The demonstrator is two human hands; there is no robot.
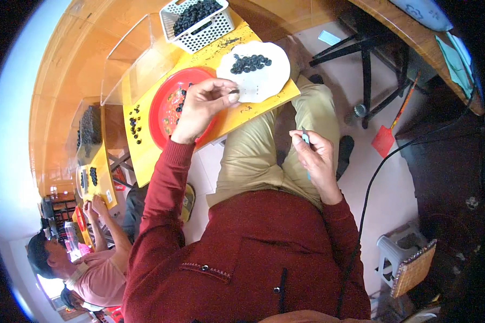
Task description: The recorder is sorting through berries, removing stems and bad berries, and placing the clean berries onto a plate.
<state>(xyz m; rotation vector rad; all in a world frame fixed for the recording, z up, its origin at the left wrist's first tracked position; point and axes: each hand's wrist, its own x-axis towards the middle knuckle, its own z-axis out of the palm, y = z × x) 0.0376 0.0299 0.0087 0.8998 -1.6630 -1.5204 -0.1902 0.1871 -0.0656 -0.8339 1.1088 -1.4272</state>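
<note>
My left hand (202, 107) is raised over the right side of a red round tray (155, 116), thumb and finger pinching a small black piece (234, 91). Just beyond the fingertips sits a white scalloped plate (258, 89) with a cluster of small black rings (250, 64). In the tray lie more black pieces and small orange bits, partly hidden by my hand. Above my right thigh, my right hand (317, 156) is closed around a slim tool with a pale teal handle (306, 138) and a dark pointed tip, which looks like a small craft knife.
A white perforated basket (207, 36) full of black pieces stands on the yellow table (237, 116), next to a clear plastic box (137, 59). Loose black pieces (134, 124) lie left of the tray. A co-worker (99, 269) sits at lower left. A black cable (369, 188) hangs at right, near a stool (399, 250).
</note>
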